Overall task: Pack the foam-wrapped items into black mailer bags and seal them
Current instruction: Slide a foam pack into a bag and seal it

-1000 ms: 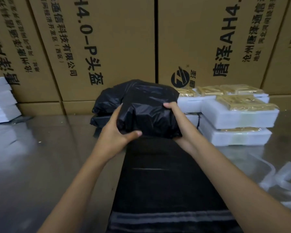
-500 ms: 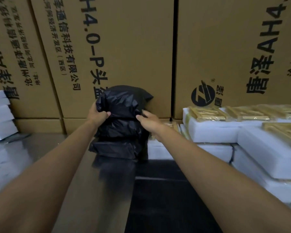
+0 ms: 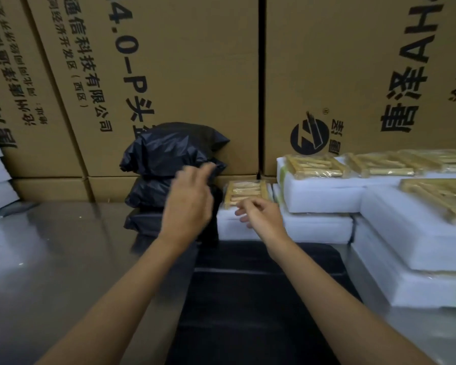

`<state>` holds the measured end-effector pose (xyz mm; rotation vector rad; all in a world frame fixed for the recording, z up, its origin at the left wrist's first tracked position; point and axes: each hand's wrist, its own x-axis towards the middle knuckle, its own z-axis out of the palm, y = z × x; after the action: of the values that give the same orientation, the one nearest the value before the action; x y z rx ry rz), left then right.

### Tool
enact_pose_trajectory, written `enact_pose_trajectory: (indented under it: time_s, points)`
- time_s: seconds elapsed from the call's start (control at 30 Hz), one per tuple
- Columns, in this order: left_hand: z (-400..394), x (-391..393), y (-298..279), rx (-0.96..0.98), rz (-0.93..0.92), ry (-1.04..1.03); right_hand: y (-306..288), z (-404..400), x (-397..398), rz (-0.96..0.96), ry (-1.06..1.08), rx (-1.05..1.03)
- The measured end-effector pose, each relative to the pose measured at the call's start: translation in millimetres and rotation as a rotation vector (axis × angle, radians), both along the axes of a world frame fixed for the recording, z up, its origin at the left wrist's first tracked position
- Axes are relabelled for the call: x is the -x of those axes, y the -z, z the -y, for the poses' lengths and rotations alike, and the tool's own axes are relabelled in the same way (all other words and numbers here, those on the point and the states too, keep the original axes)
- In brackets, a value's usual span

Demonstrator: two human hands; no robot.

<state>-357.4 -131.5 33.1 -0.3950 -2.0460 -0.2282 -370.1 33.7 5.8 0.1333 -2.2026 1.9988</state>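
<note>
Three filled black mailer bags (image 3: 166, 180) stacked | left hand (image 3: 187, 204) grip apart | right hand (image 3: 261, 214) grip loose, empty

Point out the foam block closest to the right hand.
The low foam block beside the black bags, directly under the right hand; the others sit farther right.

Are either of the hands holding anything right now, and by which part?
Nothing is held. The left hand is open in front of the stacked black bags; the right hand hangs loosely curled over a foam-wrapped item.
</note>
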Motion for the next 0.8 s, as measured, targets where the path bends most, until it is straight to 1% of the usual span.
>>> enact_pose_trajectory:
  time_s: [0.03,0.07,0.13,0.17,0.2,0.23,0.3,0.33,0.43,0.5,0.57,0.63,0.67,0.7,0.73,0.8]
  points:
    - [-16,3,7,0.088,0.120,0.087,5,-10,-7,0.041,0.018,0.017]
    - [-30,8,14,0.173,0.271,0.110,11,-20,-14,0.083,0.030,0.035]
    - [-52,26,30,0.292,0.594,-0.022,24,-37,-27,0.184,0.021,0.108]
    - [-58,35,35,0.308,0.750,-0.094,30,-44,-32,0.231,0.004,0.176]
    - [-61,44,39,0.286,0.873,-0.129,37,-51,-36,0.259,-0.011,0.250]
    - [-62,52,43,0.239,0.936,-0.129,42,-56,-39,0.262,-0.016,0.326]
    - [-60,63,51,0.166,0.931,-0.114,51,-63,-41,0.221,-0.008,0.440]
    - [-58,66,53,0.154,0.904,-0.110,54,-65,-41,0.194,-0.005,0.442]
    - [-54,66,58,0.117,0.836,-0.059,59,-62,-41,0.127,-0.012,0.318]
    - [-52,62,56,0.046,0.775,-0.025,60,-63,-41,0.106,-0.015,0.306]
    - [-54,54,50,-0.115,0.667,0.024,59,-65,-41,0.113,-0.008,0.331]
    - [-59,39,36,-0.364,0.514,0.103,55,-65,-43,0.145,-0.002,0.338]
    - [-63,29,28,-0.458,0.447,0.128,52,-64,-43,0.172,-0.002,0.329]
    - [-67,17,19,-0.497,0.391,0.132,47,-62,-45,0.206,-0.019,0.330]
    - [-72,5,12,-0.491,0.351,0.124,40,-60,-48,0.246,-0.058,0.346]
    - [-80,-21,5,-0.460,0.327,0.122,18,-55,-57,0.296,-0.231,0.469]
